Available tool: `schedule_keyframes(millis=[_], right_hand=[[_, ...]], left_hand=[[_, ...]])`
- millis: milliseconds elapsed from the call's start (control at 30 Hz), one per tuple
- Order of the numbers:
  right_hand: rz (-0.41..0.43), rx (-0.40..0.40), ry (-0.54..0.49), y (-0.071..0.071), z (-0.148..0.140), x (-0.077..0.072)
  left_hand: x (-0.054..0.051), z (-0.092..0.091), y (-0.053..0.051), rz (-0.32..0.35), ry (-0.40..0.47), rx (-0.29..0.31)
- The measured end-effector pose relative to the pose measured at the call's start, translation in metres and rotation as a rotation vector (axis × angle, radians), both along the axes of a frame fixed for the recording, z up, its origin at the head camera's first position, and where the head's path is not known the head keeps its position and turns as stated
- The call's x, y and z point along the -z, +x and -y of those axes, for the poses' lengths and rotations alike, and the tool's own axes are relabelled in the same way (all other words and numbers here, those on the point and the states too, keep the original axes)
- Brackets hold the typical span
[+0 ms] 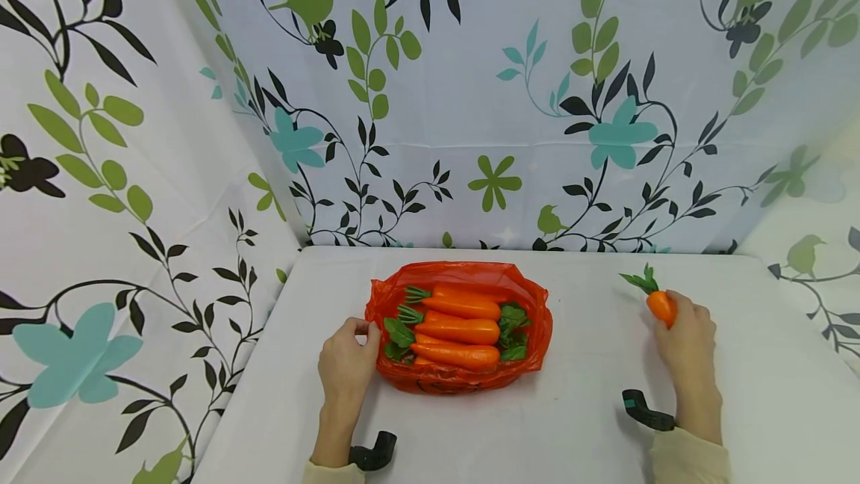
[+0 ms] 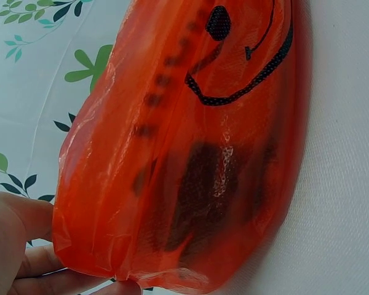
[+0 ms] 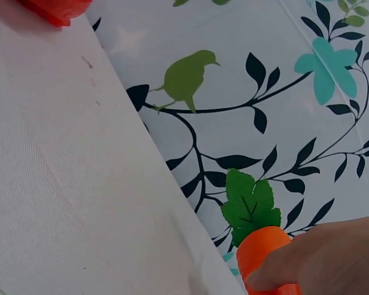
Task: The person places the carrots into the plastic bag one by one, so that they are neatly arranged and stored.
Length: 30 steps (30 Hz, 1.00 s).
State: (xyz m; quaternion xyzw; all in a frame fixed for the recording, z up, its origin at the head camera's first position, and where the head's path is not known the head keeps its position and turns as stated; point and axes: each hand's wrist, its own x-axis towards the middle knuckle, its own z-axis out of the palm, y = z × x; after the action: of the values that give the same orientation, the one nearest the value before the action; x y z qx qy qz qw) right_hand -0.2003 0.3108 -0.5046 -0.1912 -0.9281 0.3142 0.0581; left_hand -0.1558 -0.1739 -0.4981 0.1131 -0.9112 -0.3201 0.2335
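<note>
A red plastic bag [image 1: 463,387] lies opened out on the table, with several orange carrots [image 1: 463,331] and some green leaves inside it. My left hand [image 1: 348,364] pinches the bag's left edge between thumb and fingers. In the left wrist view the bag [image 2: 172,184] fills most of the picture, a black printed curve on its side, and the fingers [image 2: 43,267] grip its rim. Off to the right, my right hand [image 1: 688,338] holds a carrot [image 1: 661,308] with its leafy top pointing away. The right wrist view shows that carrot [image 3: 261,246] under the thumb; its lower end is hidden.
The white table [image 1: 510,439] runs back to a hanging cloth [image 1: 457,133] printed with leaves, birds and flowers. A similar cloth [image 1: 181,208] hangs at the left side. Black wrist-camera mounts [image 1: 648,411] stick out beside both wrists.
</note>
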Motion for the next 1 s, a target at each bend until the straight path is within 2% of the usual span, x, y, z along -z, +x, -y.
schedule_keyframes(millis=[1000], right_hand=[[-0.119,-0.065,0.024,0.0,0.036,-0.018]], left_hand=[[-0.002,-0.001,0.001,-0.003,0.009,0.011]])
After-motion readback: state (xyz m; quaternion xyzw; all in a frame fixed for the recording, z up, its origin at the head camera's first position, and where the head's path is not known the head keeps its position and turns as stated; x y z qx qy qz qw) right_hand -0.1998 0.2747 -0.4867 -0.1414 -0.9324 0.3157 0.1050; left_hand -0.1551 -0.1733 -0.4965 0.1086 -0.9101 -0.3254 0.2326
